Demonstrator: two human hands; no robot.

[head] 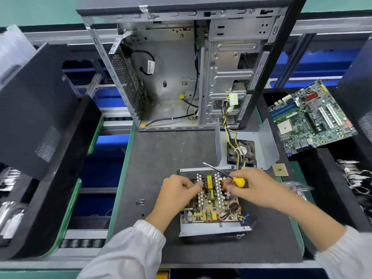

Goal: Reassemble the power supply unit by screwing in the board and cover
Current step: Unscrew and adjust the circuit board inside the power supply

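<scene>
Power supply unit: the open grey sheet-metal tray (214,230) with the green-and-tan circuit board (211,204) in it lies on the dark work mat (161,158), towards its near edge, right under both hands, probably so the board's corners can be reached from above.
Left hand: the left hand (177,193) has its fingers curled over the board's far left part; what it pinches, if anything, I cannot tell.
Right hand: the right hand (253,188) is clamped on the yellow-handled screwdriver (227,176), its shaft slanting away over the tray's far wall, not yet on a screw.
Screws: small dark screws (140,202) wait on the mat just left of the tray, within easy reach.
Cover: the grey bent-metal cover with black fan (246,146) stands behind the tray, wires running into it, set aside until the board is fixed.
</scene>
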